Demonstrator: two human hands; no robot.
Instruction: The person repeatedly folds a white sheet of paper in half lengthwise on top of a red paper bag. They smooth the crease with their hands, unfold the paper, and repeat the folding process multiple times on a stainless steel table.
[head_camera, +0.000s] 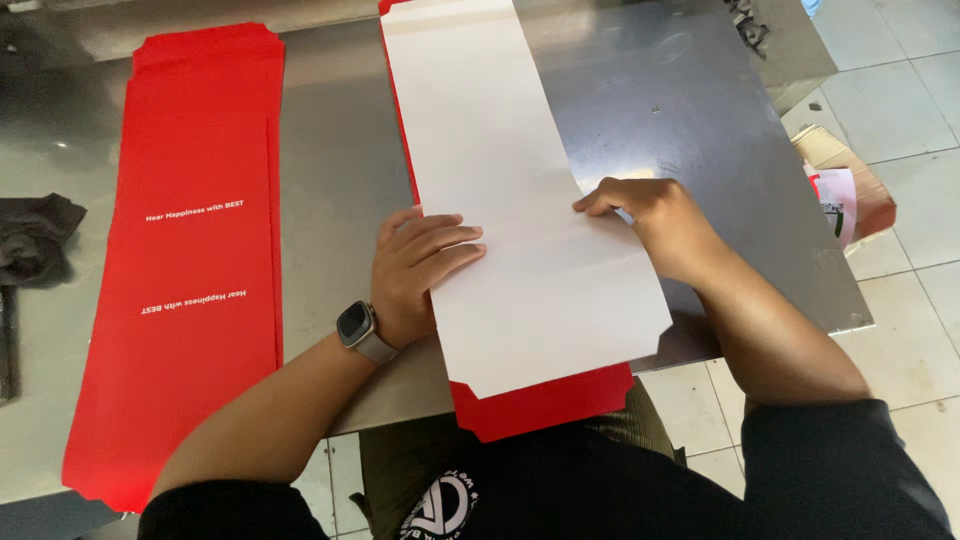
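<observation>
A brushed metal table (700, 130) is seen from above, with pale floor tiles (900, 80) beyond its right edge and under its near edge. On the floor by the right edge, a flattened brown carton (860, 180) with printed sheets is lying.

Near the table's near edge, a long white card sheet (520, 200) is laid lengthwise, running from the far edge toward the near one and overhanging it. Beneath it a red sheet (545, 405) is stacked, visible along the left side and past the near end. The left hand (420, 270), with a watch (358, 328) worn at the wrist, is pressed flat on the white sheet's left edge, fingers spread slightly. The right hand (645, 210) is set at the sheet's right edge, fingers curled and pressed down on the card; whether the edge is pinched cannot be told.

Toward the table's left side, well apart from the hands, a stack of red card blanks (190, 260) is laid lengthwise, also overhanging the near edge. A dark cloth (35, 235) is lying at the left edge. Bare metal is left between the two stacks and across the far right corner.
</observation>
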